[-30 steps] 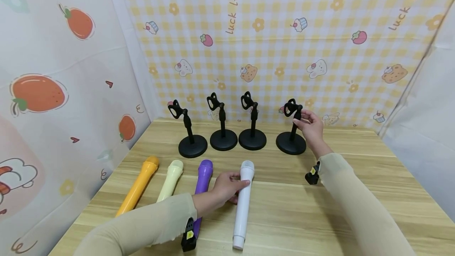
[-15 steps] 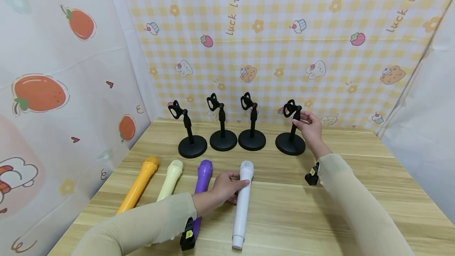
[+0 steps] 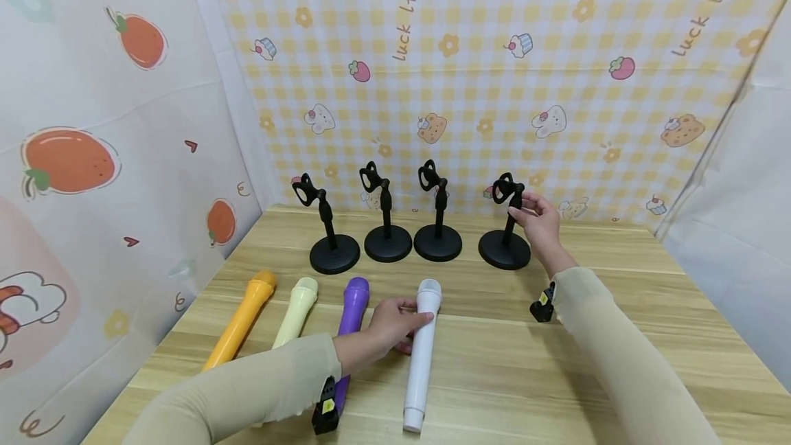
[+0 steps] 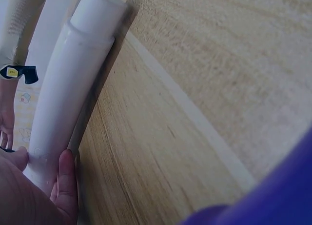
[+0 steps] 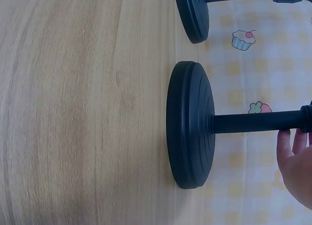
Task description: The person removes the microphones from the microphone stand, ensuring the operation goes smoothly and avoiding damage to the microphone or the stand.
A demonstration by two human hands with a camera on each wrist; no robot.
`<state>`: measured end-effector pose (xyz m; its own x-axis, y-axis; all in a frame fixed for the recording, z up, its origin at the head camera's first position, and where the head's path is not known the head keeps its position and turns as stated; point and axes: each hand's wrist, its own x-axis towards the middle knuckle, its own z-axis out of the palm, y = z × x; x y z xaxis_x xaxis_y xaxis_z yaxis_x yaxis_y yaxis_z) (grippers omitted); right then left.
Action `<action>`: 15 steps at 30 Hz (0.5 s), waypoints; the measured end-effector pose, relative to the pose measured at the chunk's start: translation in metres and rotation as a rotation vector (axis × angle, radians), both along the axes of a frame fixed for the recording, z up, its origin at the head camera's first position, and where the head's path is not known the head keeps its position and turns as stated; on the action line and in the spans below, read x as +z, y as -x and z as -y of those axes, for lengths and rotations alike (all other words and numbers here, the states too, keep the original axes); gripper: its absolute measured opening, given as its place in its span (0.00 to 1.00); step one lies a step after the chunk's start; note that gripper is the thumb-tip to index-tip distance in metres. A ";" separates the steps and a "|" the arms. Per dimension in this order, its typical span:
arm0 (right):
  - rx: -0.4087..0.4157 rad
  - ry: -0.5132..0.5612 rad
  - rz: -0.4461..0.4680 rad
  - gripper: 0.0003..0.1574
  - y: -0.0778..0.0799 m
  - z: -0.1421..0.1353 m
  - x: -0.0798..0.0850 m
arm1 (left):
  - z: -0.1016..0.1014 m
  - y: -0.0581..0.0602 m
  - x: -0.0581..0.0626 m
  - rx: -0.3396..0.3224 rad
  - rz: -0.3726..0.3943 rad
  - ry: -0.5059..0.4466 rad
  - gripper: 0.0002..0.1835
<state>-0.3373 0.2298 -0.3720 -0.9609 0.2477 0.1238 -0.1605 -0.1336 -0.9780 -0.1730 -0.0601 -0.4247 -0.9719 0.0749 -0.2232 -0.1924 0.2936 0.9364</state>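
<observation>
A white microphone point(image 3: 420, 362) lies on the wooden table, its grille end pointing away from me. My left hand point(image 3: 391, 327) grips it just below the grille, thumb on top and fingers at its left side. In the left wrist view the thumb and a finger hold the white barrel point(image 4: 66, 88) from both sides. At the back right, my right hand point(image 3: 539, 224) pinches the upper pole of a black microphone stand point(image 3: 505, 250). The right wrist view shows this stand's round base point(image 5: 190, 125) on the table, with the fingers at its pole point(image 5: 258, 121).
Three more black stands point(image 3: 334, 255), point(image 3: 388, 244), point(image 3: 438, 243) form a row to the left, with clips on top. Orange point(image 3: 237, 328), cream point(image 3: 296, 314) and purple point(image 3: 352, 311) microphones lie left of the white one, the last two partly under my left arm. A patterned cloth point(image 3: 469, 88) hangs behind.
</observation>
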 end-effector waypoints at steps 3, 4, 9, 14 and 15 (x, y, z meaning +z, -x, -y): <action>0.012 0.010 0.006 0.22 -0.005 0.002 0.006 | 0.000 0.000 0.000 0.002 0.003 0.000 0.25; 0.014 0.012 0.007 0.23 -0.007 0.003 0.008 | 0.000 -0.001 0.000 0.003 0.004 0.000 0.25; 0.011 0.018 0.004 0.22 -0.006 0.002 0.006 | 0.001 -0.003 0.002 0.012 0.014 0.011 0.26; -0.001 0.015 -0.018 0.19 0.004 -0.001 -0.005 | 0.001 -0.003 0.003 0.016 0.023 0.006 0.26; -0.002 0.014 -0.018 0.19 0.004 -0.001 -0.005 | 0.002 -0.003 0.003 0.016 0.025 0.003 0.26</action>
